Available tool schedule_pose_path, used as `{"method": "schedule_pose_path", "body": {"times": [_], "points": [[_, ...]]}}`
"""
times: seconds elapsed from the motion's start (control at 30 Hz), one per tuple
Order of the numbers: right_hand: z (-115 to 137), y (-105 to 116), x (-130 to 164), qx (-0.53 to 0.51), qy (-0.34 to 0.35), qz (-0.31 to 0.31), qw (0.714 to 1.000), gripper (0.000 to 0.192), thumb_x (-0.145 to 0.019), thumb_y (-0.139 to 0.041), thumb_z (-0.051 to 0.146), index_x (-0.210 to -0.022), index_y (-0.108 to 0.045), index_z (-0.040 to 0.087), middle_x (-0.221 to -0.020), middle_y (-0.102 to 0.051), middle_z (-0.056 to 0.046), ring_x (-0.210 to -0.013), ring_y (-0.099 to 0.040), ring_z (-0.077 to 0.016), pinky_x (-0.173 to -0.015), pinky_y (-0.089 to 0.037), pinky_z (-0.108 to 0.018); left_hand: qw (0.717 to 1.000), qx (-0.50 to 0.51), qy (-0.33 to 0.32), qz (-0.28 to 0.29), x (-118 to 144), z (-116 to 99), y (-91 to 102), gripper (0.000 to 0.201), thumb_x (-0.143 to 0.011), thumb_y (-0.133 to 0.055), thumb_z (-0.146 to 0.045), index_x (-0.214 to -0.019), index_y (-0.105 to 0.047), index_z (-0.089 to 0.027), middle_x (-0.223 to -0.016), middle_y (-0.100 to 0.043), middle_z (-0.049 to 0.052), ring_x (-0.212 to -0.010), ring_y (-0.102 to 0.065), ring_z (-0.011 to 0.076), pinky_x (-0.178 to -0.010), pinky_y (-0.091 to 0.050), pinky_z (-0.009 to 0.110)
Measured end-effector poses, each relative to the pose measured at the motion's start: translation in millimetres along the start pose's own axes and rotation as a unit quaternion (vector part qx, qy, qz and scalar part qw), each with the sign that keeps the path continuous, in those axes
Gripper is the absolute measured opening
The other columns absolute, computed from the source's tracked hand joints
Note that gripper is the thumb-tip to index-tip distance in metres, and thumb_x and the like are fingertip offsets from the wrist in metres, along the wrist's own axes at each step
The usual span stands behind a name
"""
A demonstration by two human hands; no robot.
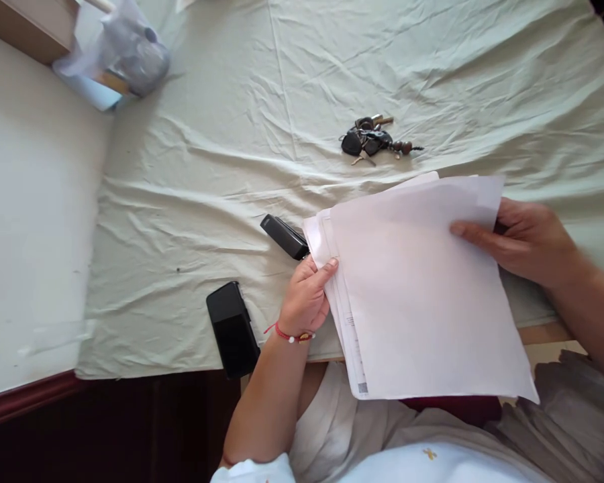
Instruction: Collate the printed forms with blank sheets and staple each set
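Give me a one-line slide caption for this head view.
Left hand and right hand hold a stack of white paper sheets over a pale green tablecloth, beside a black stapler.

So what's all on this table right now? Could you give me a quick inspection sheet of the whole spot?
Surface: table under a wrinkled pale green cloth.
Job's things: stack of white papers, held over the table's near edge.
Clutter: black stapler, black phone, bunch of keys, plastic bag.
Grippers: left hand pinches the stack's left edge; right hand grips its right side.
Cables: nothing seen.
Surroundings: pale wall at left.
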State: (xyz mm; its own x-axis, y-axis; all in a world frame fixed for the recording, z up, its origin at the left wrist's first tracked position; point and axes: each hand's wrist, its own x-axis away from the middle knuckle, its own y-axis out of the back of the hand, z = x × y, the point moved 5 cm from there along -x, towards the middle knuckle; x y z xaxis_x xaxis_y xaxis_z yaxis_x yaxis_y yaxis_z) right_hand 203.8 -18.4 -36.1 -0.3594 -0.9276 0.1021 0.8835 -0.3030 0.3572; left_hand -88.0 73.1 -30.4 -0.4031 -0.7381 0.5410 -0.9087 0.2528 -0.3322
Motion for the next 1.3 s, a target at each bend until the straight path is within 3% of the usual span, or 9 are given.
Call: {"method": "schedule_pose_path", "body": {"times": [0.17, 0.4, 0.67, 0.9, 1.07, 1.2, 1.3], "points": [[-3, 3, -3, -0.122, -0.049, -0.015, 0.991, 0.036, -0.080, -0.082, 0.046, -0.109, -0.080, 0.027, -0.097, -0.077, 0.000, -0.071, -0.067, -0.0114, -0.058, -0.056, -0.019, 0.999, 0.013, -0.017, -0.027, -1, -2, -6.4, 0.049, -0.073, -0.088, -0.029, -0.118, -0.073, -0.016, -0.108, -0.081, 0.011, -0.115, -0.074, 0.0328, -0.101, -0.061, 0.044], [-3, 8, -3, -0.244, -0.088, -0.019, 0.966, 0.029, -0.072, -0.089, 0.045, -0.088, -0.079, 0.022, -0.085, -0.075, 0.000, -0.065, -0.067, -0.0108, -0.056, -0.058, -0.020, 0.996, 0.019, -0.077, -0.039, 4, -3, -13.6, 0.050, -0.069, -0.087, -0.024, -0.117, -0.074, -0.019, -0.103, -0.082, 0.008, -0.103, -0.078, 0.0295, -0.096, -0.062, 0.041], [1, 8, -3, -0.188, -0.176, 0.101, 0.961, 0.047, -0.064, -0.091, 0.054, -0.092, -0.077, 0.019, -0.084, -0.076, -0.004, -0.066, -0.071, -0.0203, -0.052, -0.060, -0.029, 0.995, 0.005, -0.094, -0.037, 17, -9, -17.3, 0.053, -0.058, -0.096, -0.021, -0.108, -0.078, -0.018, -0.100, -0.083, 0.008, -0.096, -0.079, 0.0269, -0.092, -0.063, 0.039], [-11, 21, -4, -0.057, -0.064, 0.014, 0.996, 0.037, -0.075, -0.083, 0.052, -0.088, -0.076, 0.018, -0.078, -0.071, -0.001, -0.059, -0.060, -0.0105, -0.046, -0.049, -0.018, 0.995, 0.031, -0.086, -0.048, 5, -6, -26.5, 0.038, -0.070, -0.090, -0.039, -0.098, -0.079, -0.016, -0.100, -0.082, 0.010, -0.110, -0.076, 0.0313, -0.101, -0.061, 0.043], [-10, 28, 2, -0.047, -0.029, 0.029, 0.998, 0.030, -0.082, -0.078, 0.049, -0.094, -0.077, 0.022, -0.080, -0.071, 0.002, -0.062, -0.059, -0.0094, -0.049, -0.047, -0.017, 0.995, 0.051, -0.053, -0.064, 0, 0, -29.4, 0.031, -0.075, -0.086, -0.034, -0.098, -0.078, -0.015, -0.102, -0.082, 0.011, -0.114, -0.074, 0.0321, -0.104, -0.060, 0.043], [3, 36, 6, 0.061, 0.060, -0.005, 0.996, 0.022, -0.087, -0.074, 0.043, -0.094, -0.076, 0.022, -0.077, -0.068, 0.003, -0.066, -0.057, -0.0075, -0.049, -0.040, -0.015, 0.992, 0.048, -0.069, -0.091, 1, 1, -28.3, 0.023, -0.082, -0.079, -0.032, -0.098, -0.078, -0.015, -0.103, -0.082, 0.011, -0.120, -0.072, 0.0314, -0.107, -0.058, 0.042], [2, 41, 6, 0.088, 0.060, -0.034, 0.994, 0.021, -0.088, -0.073, 0.041, -0.090, -0.075, 0.021, -0.071, -0.064, 0.004, -0.062, -0.053, -0.0063, -0.049, -0.037, -0.015, 0.991, 0.044, -0.076, -0.105, 2, 3, -27.3, 0.018, -0.086, -0.074, -0.028, -0.098, -0.078, -0.015, -0.103, -0.082, 0.010, -0.122, -0.071, 0.0306, -0.108, -0.057, 0.042]]}}
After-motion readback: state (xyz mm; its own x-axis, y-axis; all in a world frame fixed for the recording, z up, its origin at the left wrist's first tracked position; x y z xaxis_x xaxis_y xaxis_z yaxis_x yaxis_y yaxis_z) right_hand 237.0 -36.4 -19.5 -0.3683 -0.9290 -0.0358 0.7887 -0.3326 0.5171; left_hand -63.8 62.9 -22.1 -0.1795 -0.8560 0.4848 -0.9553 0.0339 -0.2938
